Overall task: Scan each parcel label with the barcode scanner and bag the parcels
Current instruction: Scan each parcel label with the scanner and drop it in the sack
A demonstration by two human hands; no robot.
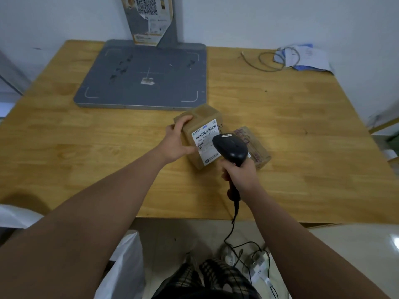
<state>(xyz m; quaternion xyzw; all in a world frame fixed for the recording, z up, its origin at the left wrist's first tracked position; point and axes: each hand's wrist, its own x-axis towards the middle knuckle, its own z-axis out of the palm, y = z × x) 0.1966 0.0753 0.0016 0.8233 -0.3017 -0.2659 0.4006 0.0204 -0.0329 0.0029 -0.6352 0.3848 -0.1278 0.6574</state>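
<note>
Left hand [179, 143]: fingers curled over the far left top edge of the parcel [201, 126], thumb laid along its near side; it grips the box. The parcel sits mid-table, a little toward the near edge, with its white label [206, 140] facing up at the camera.

Scanner [232, 147]: the black head overlaps the label's right lower part and points at it.

Right hand [240, 172]: wrapped tight round the scanner handle. Finger on the trigger: cannot tell.

Second parcel [258, 147]: brown with red print, lying flat just right of the first, partly behind the scanner. Touching or not: cannot tell.

Table [75, 147]: pale wood, set against a white wall. A grey pad [142, 76] lies at the far edge, left of centre, and a post [170, 24] at its back carries a printed card [146, 16]. A looped cable [272, 61] and blue-white papers [306, 57] lie near the far right corner.

Open wood: the whole left side between pad and near edge, and a wide stretch right of the second parcel.

Near edge: the scanner cord [232, 227] drops over it to the tiled floor, where plugs and wires [257, 264] lie. A white bag [127, 268] stands below the edge, left of the person's legs.
</note>
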